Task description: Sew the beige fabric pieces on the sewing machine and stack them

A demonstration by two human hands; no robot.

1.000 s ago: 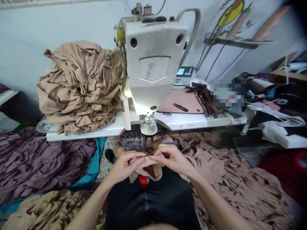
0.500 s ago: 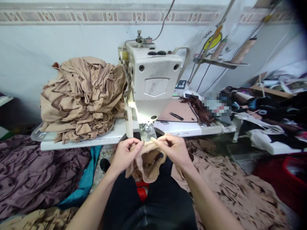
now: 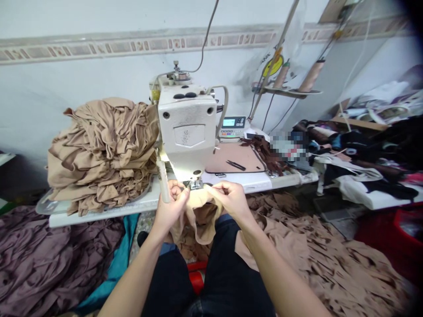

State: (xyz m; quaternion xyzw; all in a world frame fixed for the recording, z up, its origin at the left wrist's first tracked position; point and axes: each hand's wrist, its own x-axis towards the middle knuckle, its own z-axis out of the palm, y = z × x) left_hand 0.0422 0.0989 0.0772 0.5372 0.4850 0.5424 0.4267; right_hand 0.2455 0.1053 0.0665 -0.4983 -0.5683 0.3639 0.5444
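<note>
A white sewing machine [image 3: 189, 132] stands in front of me, its lamp lit. Between my hands a tan piece of fabric [image 3: 200, 202] is stretched, its top edge at the presser foot [image 3: 196, 182] and the rest hanging down in a loop over my lap. My left hand [image 3: 172, 204] pinches the fabric's left side, close beside the machine's upright white lever. On the right side, my right hand [image 3: 229, 198] grips the same edge between thumb and fingers. Whether the needle is in the cloth cannot be made out.
A tall heap of tan fabric [image 3: 105, 154] rests at the table's left. Thread snips [image 3: 235, 165] lie on a pink mat [image 3: 220, 154] at right, beside dark brown strips [image 3: 266, 152]. Purple cloth [image 3: 56, 259] and more tan pieces [image 3: 313, 255] are piled low on either side.
Both hands have carried the fabric forward, and its edge is now at the presser foot instead of in front of it. The camera view has shifted, showing the control panel more fully.
</note>
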